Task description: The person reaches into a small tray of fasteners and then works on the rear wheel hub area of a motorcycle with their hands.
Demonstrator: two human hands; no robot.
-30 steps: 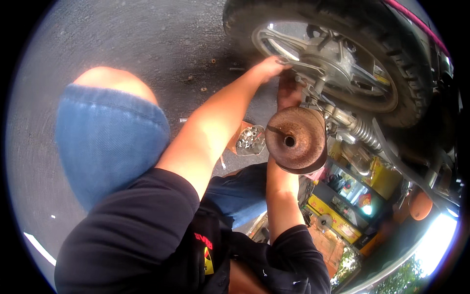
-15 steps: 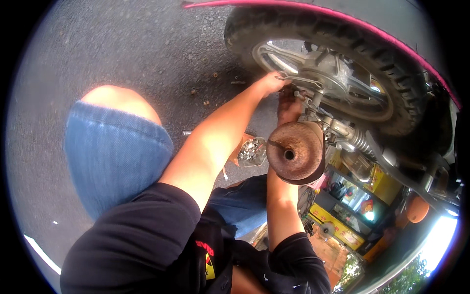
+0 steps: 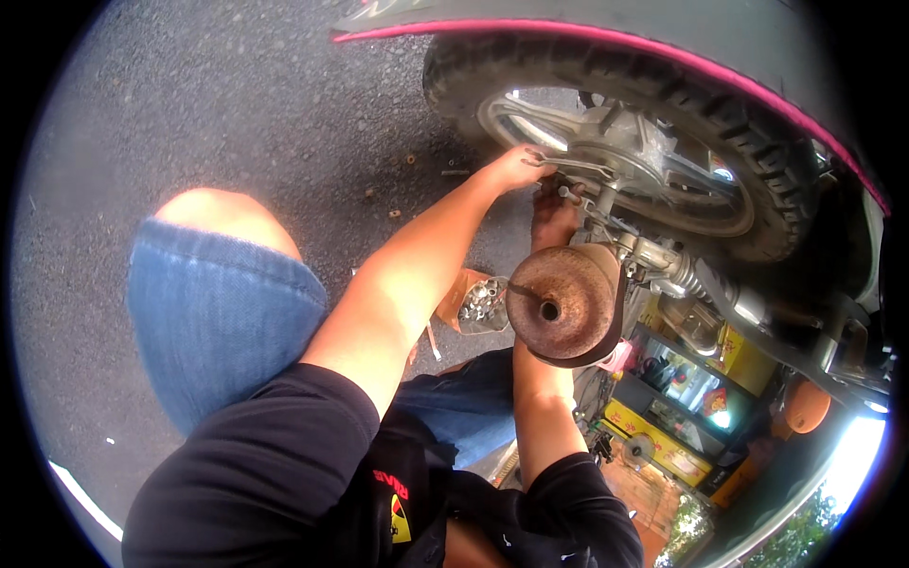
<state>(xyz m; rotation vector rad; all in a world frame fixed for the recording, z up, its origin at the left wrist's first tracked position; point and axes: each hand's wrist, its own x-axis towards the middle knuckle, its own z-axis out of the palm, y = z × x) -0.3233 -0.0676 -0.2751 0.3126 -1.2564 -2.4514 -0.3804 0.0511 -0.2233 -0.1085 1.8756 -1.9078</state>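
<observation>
A roadside repair spot outdoors: a motorcycle rear wheel (image 3: 653, 142) and rusty exhaust muffler (image 3: 561, 303) stand over grey asphalt (image 3: 237, 114) strewn with small bolts (image 3: 402, 185). A cardboard tray of metal parts (image 3: 478, 301) lies on the ground, and yellow shopfronts (image 3: 682, 398) line the right edge.

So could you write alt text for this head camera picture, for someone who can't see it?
Both bare hands, left hand and right hand, reach to the hub of a motorcycle rear wheel above asphalt. A rusty round exhaust end sits just below the hands, and a denim-clad knee is at left.
</observation>
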